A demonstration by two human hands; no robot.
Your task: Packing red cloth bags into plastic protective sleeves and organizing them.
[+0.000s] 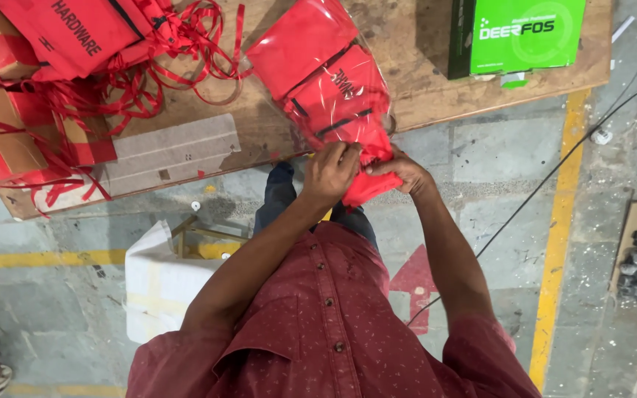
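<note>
Both my hands, left hand (331, 171) and right hand (401, 171), pinch the near end of the red bag in clear wrap (329, 77); I judge an even grip best; wooden bench (422, 66) beyond.

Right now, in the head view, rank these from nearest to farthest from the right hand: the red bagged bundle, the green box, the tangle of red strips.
1. Red bagged bundle: gripped at its lower end by the right hand, on the bench edge.
2. Green box: top right of the bench.
3. Tangle of red strips: upper left, farthest.
</note>
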